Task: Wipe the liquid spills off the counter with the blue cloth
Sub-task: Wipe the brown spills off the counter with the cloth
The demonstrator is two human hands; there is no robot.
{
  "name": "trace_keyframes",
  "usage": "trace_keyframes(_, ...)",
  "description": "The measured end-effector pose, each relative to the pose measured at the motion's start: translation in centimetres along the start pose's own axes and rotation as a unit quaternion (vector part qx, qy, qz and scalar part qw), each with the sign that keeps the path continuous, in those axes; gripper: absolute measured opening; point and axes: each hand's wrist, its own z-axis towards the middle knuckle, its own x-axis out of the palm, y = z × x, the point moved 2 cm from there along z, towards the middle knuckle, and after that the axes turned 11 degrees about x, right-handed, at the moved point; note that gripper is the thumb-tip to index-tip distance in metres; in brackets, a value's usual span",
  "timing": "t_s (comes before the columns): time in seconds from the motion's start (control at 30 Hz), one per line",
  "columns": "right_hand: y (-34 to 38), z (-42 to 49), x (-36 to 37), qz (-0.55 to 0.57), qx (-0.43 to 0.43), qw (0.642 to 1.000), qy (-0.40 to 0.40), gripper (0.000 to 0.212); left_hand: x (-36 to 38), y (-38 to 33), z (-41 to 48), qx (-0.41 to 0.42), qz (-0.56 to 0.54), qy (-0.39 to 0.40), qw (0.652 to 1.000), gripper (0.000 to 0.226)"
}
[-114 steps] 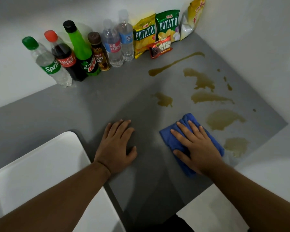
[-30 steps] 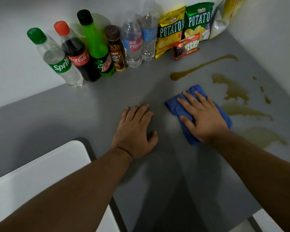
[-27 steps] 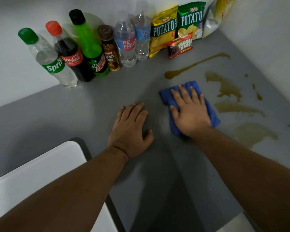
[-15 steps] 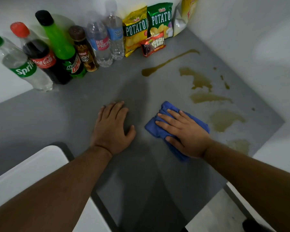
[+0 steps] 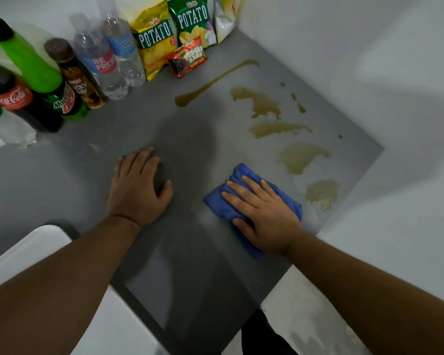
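Note:
My right hand point(image 5: 263, 216) presses flat on the folded blue cloth point(image 5: 222, 204) near the counter's front right. My left hand point(image 5: 137, 187) rests palm down on the grey counter point(image 5: 113, 139), fingers together, holding nothing. Several brownish spills lie to the right and beyond the cloth: a long streak point(image 5: 213, 82), a blotch point(image 5: 258, 101), a thin patch point(image 5: 277, 128), a pale patch point(image 5: 301, 156) and a smeared patch point(image 5: 321, 192) just right of the cloth.
Along the back wall stand several bottles point(image 5: 69, 73) and snack bags point(image 5: 174, 34), with a small red packet point(image 5: 189, 58) in front. A white tray-like surface point(image 5: 28, 254) sits at the front left. White walls close the right side.
My right hand slid the cloth from the middle of the counter towards the front right, nearer the smeared patch. The left hand stayed put; the view shifted.

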Motion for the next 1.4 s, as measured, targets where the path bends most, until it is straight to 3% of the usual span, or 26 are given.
trace_keyframes(0.13,-4.1,0.1,-0.9,-0.014,0.013,1.000,0.006,0.062,0.1,-0.3,0.0,0.016,0.024,-0.005,1.000,0.057)
trace_keyframes(0.3,-1.5,1.4,-0.3,0.017,0.149,0.989,-0.018,0.065,-0.2,-1.7,0.1,0.012,0.053,0.008,0.999,0.057)
trace_keyframes(0.4,-0.6,-1.5,0.7,0.018,0.097,0.995,-0.015,0.065,-0.2,-3.9,-0.1,0.014,0.032,0.013,0.999,0.059)
trace_keyframes(0.57,-5.6,-5.6,0.4,0.002,-0.034,0.999,-0.007,0.064,1.2,-9.5,-0.8,0.053,-0.021,-0.005,0.998,0.054)
trace_keyframes(0.83,-5.6,-1.2,-0.8,0.024,0.121,0.992,-0.009,0.068,3.9,-15.0,-1.3,0.065,-0.035,0.022,0.997,0.053)
trace_keyframes(0.9,-5.6,-2.2,-0.4,0.026,0.092,0.995,-0.007,0.068,4.0,-15.6,-0.8,0.059,-0.039,0.023,0.997,0.054)
trace_keyframes(1.03,-9.1,-5.6,0.1,-0.001,-0.046,0.999,0.015,0.063,4.3,-16.6,-0.1,0.040,-0.051,0.012,0.998,0.053)
trace_keyframes(1.1,-11.7,-6.2,-0.2,-0.005,-0.055,0.998,0.013,0.061,4.6,-17.2,0.0,0.037,-0.048,0.010,0.998,0.052)
trace_keyframes(1.2,-13.1,-5.2,-1.0,-0.002,0.009,1.000,0.012,0.062,5.1,-17.5,-0.1,0.047,-0.031,0.021,0.998,0.052)
trace_keyframes(1.33,-9.9,-2.9,-1.1,0.017,0.116,0.993,-0.013,0.065,5.4,-17.4,-0.1,0.047,-0.006,0.048,0.998,0.057)
trace_keyframes(1.4,-8.9,-2.9,-0.8,0.015,0.118,0.993,-0.015,0.067,5.4,-17.4,-0.1,0.046,0.000,0.060,0.997,0.059)
